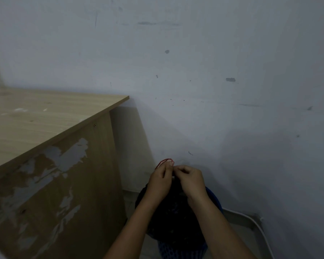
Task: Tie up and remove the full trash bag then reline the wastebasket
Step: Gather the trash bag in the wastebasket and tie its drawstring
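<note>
Bag [173, 212], black and bulging, is seen sitting in a blue basket [183, 247] on the floor, close to the wall and just right of the desk's side panel. Its gathered neck is drawn upward between two hands held close together above it. A thin red drawstring [166, 161] is looped above the fingers, and part of it is pinched by the left hand [160, 181], whose fingers are curled toward the thumb. The right hand [190, 179] is likewise curled, its fingertips pressed against those of the left at the bag's neck; exactly what it grips cannot be told, as the spot is small and dim, though the pinch appears to be on the string or the bag's top. Both bare forearms are seen reaching in from the lower edge. The basket's rim is mostly hidden by the bag and the arms. A wooden desk [45, 116] stands to the left, its side panel scuffed with pale patches. A marked grey wall [213, 71] fills the background, and a white cable [262, 232] runs along the floor at the right.
</note>
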`<state>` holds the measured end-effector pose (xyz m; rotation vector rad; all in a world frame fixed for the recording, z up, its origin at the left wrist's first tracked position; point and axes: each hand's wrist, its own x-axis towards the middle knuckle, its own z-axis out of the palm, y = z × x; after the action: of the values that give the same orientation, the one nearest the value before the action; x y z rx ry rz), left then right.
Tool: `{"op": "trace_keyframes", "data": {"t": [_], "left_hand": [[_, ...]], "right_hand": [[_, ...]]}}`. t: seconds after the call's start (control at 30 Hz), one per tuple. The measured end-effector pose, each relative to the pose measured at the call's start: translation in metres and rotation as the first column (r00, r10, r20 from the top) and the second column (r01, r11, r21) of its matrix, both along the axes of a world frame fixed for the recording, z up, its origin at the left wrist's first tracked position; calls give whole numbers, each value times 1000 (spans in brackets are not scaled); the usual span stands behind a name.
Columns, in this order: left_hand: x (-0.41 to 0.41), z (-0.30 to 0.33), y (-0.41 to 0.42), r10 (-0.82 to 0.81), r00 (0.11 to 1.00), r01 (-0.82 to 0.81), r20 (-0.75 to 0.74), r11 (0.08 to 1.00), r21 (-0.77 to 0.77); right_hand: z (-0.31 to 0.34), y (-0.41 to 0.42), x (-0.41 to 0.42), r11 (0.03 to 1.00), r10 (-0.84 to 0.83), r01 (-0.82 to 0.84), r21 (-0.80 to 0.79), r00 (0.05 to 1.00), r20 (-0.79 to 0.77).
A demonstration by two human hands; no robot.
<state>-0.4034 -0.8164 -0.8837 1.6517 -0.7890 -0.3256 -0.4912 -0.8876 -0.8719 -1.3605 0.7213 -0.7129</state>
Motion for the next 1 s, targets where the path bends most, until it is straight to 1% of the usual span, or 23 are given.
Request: {"op": "trace_keyframes", "data": {"t": [0.07,0.17,0.33,0.43,0.5,0.57,0.7,0.8,0.87,0.93,1.0], "left_hand": [[3,-1,1,-11,1000,10,25,1000,21],[7,-5,3,8,987,-19,158,998,67],[10,-4,10,7,993,-17,116,996,84],[15,-3,13,-21,996,15,91,997,74],[17,0,15,-45,998,42,37,995,87],[15,3,17,-51,997,56,-58,995,85],[14,1,12,7,964,14,-265,997,74],[13,-4,7,-25,894,2,-447,999,-53],[12,-7,5,-66,849,-15,-525,989,-150],[9,-8,3,-89,822,-48,-563,974,-223],[6,-8,2,-85,829,-75,-552,962,-261]], "right_hand": [[0,2,-1,999,6,-9,52,999,46],[1,3,-2,993,-5,-8,116,994,109],[1,2,-1,979,65,-91,184,988,142],[1,2,-4,973,121,-155,174,974,190],[-1,2,-6,964,135,-177,200,969,208],[-5,1,-5,953,124,-179,245,967,224],[-15,0,2,923,36,-134,361,963,266],[-21,-1,7,912,-4,-106,396,964,267],[-22,-1,8,919,-7,-92,382,968,250],[-18,1,7,932,-8,-77,353,972,234],[-16,2,6,948,-12,-56,315,978,210]]}}
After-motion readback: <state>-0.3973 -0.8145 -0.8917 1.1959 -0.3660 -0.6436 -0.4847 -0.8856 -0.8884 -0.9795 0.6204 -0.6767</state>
